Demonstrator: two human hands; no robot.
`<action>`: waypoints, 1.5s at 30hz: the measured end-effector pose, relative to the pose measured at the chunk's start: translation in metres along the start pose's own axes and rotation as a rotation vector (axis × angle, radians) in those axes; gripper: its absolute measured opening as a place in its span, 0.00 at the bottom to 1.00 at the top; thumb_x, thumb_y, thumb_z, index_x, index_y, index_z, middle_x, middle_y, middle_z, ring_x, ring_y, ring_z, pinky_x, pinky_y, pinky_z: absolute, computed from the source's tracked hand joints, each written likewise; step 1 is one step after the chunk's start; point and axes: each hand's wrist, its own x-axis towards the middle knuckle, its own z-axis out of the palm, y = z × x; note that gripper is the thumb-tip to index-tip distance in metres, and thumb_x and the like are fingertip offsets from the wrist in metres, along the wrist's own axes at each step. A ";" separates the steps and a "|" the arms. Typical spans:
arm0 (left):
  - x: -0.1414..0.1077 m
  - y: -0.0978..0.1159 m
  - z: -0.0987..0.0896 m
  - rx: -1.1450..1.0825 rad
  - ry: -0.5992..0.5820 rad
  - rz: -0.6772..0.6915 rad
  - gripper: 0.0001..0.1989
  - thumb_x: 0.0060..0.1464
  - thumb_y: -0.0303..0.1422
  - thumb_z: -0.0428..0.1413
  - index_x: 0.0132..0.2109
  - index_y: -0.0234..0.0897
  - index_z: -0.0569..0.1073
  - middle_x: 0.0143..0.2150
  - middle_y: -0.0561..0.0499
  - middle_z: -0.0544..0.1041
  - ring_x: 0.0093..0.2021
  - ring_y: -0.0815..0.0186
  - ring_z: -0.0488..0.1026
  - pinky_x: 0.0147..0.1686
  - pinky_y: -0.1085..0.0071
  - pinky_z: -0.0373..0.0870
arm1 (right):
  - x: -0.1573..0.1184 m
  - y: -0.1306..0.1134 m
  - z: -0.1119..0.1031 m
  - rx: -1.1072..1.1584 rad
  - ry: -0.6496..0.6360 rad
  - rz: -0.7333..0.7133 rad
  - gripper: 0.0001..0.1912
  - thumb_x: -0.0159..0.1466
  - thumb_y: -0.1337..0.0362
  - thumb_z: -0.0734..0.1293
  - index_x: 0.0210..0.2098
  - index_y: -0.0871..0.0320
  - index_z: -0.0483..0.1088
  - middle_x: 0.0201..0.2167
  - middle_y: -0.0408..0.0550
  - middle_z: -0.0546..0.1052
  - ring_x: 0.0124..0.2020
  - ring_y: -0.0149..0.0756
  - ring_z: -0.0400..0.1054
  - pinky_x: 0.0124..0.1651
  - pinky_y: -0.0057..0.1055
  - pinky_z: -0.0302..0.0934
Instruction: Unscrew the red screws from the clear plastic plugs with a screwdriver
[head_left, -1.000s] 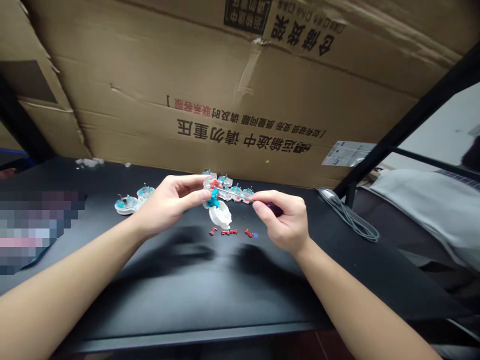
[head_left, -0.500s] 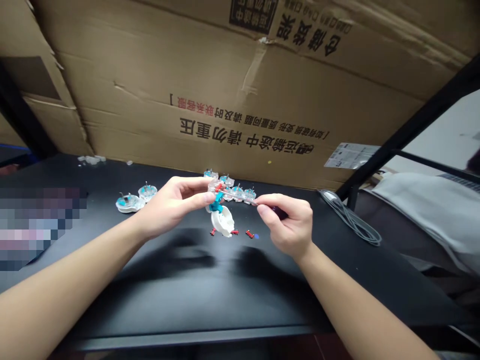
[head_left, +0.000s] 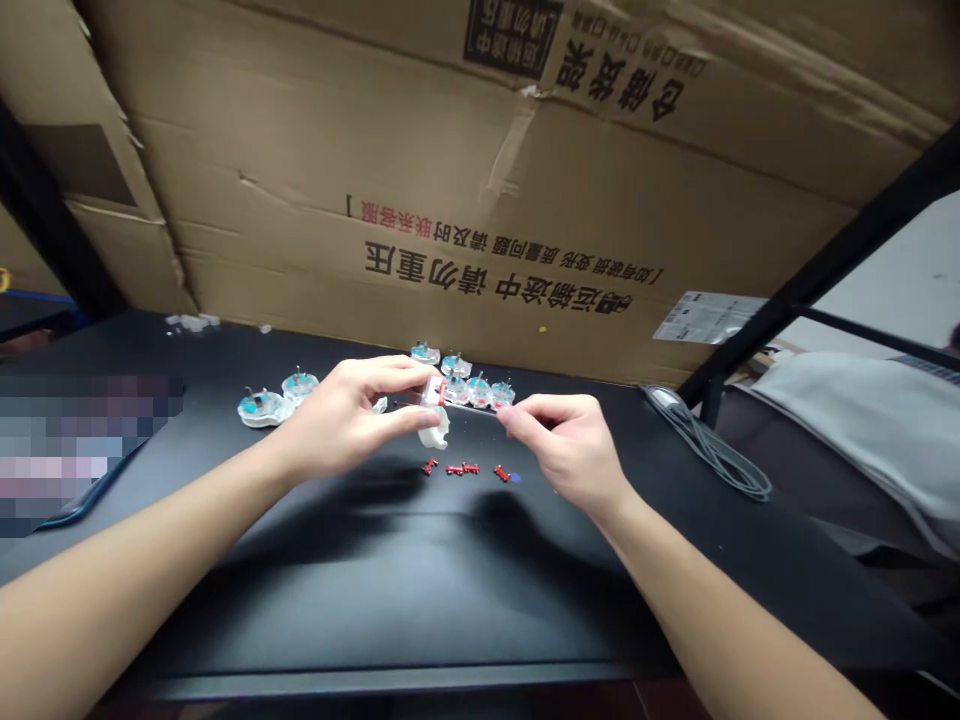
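Note:
Between thumb and fingers, my left hand point(head_left: 341, 415) grips a clear and white plastic part point(head_left: 433, 428) with a red piece inside. My right hand point(head_left: 566, 435) pinches a thin metal-shafted tool point(head_left: 476, 408), whose shaft reaches left to the held part; its handle is mostly hidden in the hand. Several small red pieces point(head_left: 470, 468) lie on the black table below the hands. Behind the hands stand several clear plug parts with blue insides and metal pins point(head_left: 480, 390). More such parts point(head_left: 261, 405) sit left of my left hand.
A large cardboard sheet point(head_left: 420, 130) stands behind the black table point(head_left: 390, 600). A coiled grey cable point(head_left: 705, 445) lies at the right, near a grey cloth point(head_left: 847, 420). Small clear bits point(head_left: 193, 323) lie at the back left. A blurred-out item point(head_left: 75, 450) is at the left edge.
The held part has been turned, so its blue piece no longer shows and its white shell sits higher. My right hand has shifted slightly left. The camera view has moved a little.

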 end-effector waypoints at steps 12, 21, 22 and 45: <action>0.001 0.012 0.008 -0.155 -0.045 -0.178 0.12 0.58 0.42 0.60 0.36 0.37 0.79 0.37 0.52 0.78 0.39 0.64 0.72 0.42 0.72 0.65 | 0.007 -0.001 -0.016 -0.303 -0.071 -0.210 0.22 0.68 0.56 0.64 0.20 0.59 0.72 0.13 0.38 0.62 0.16 0.25 0.52 0.22 0.26 0.49; 0.000 0.006 0.014 -0.482 -0.095 -0.390 0.13 0.59 0.42 0.58 0.39 0.37 0.80 0.39 0.52 0.81 0.45 0.61 0.74 0.49 0.69 0.65 | -0.002 -0.001 -0.010 -0.564 0.229 -0.587 0.13 0.62 0.63 0.71 0.22 0.57 0.72 0.13 0.38 0.64 0.16 0.26 0.55 0.23 0.28 0.50; 0.001 0.005 0.016 -0.534 -0.087 -0.409 0.13 0.59 0.42 0.59 0.40 0.37 0.81 0.41 0.51 0.82 0.47 0.60 0.74 0.51 0.69 0.65 | -0.002 -0.002 -0.012 -0.573 0.246 -0.636 0.09 0.62 0.64 0.71 0.25 0.56 0.73 0.14 0.38 0.66 0.17 0.26 0.56 0.24 0.28 0.51; -0.001 0.011 0.009 -0.441 0.074 -0.148 0.11 0.58 0.39 0.61 0.42 0.36 0.80 0.40 0.50 0.81 0.44 0.61 0.77 0.48 0.69 0.73 | -0.003 -0.006 -0.022 -0.042 0.226 -0.372 0.15 0.66 0.60 0.68 0.50 0.48 0.62 0.27 0.39 0.68 0.24 0.31 0.66 0.27 0.32 0.63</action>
